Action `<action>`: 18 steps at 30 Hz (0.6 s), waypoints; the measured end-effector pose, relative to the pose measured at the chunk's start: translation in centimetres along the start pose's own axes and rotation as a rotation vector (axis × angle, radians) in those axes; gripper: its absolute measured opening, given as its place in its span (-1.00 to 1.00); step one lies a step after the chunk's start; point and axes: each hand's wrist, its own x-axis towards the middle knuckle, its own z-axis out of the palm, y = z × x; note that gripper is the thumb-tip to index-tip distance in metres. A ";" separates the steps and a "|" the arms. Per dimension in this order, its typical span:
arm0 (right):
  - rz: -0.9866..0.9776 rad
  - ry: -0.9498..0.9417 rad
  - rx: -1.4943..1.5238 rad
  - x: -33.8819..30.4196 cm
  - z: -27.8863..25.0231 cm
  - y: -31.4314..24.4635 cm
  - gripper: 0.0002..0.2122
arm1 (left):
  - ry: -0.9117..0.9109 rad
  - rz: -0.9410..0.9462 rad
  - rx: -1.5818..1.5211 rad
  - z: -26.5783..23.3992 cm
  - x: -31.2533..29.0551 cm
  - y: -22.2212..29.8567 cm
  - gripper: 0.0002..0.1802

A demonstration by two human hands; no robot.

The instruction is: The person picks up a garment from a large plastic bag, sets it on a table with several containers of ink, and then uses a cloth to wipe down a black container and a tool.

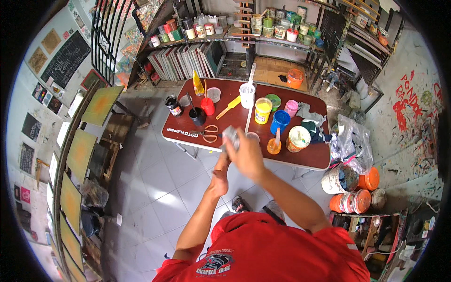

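In front of my body, over the near edge of the maroon table (206, 89), my right hand (248, 157) is closed on a crumpled grey rag (230, 136), slightly blurred. My left hand (220, 178) is raised edge-on just beneath it. The left fingers stretch up toward the rag, and their tips are hidden by it and by the right hand. Left of the rag lies a pair of scissors (210, 133) with orange-brown handles. A small orange cup (274, 146) with a stick in it stands right of my hands.
Paint pots crowd the table: yellow (263, 113), blue (280, 123), red (207, 106), black (197, 116) and a white tub (298, 138). A yellow squeegee-like tool (229, 108) lies between them. Buckets (361, 201) stand at the right, greenish panels (82, 156) line the left rack.
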 end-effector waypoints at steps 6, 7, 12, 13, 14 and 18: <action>0.085 -0.105 -0.015 1.9 -0.7 -0.5 -0.59 | 0.051 -0.051 -0.092 2.3 0.5 1.6 0.37; 0.096 -0.047 0.046 2.3 -0.5 0.2 -0.65 | 0.023 0.010 -0.077 2.9 0.9 1.7 0.35; 0.051 -0.218 0.089 -2.5 -0.7 -1.4 -0.58 | 0.081 -0.089 -0.223 1.5 1.1 1.7 0.35; 0.075 -0.140 0.057 -1.1 -0.5 -0.6 -0.57 | 0.074 -0.091 -0.170 2.0 0.7 0.9 0.36; 0.103 -0.074 0.030 0.1 -0.3 0.3 -0.56 | 0.074 -0.106 -0.116 2.8 -0.1 0.4 0.37; 0.059 0.070 0.234 -1.3 0.0 4.3 -0.65 | 0.034 -0.087 0.017 5.3 0.5 2.5 0.40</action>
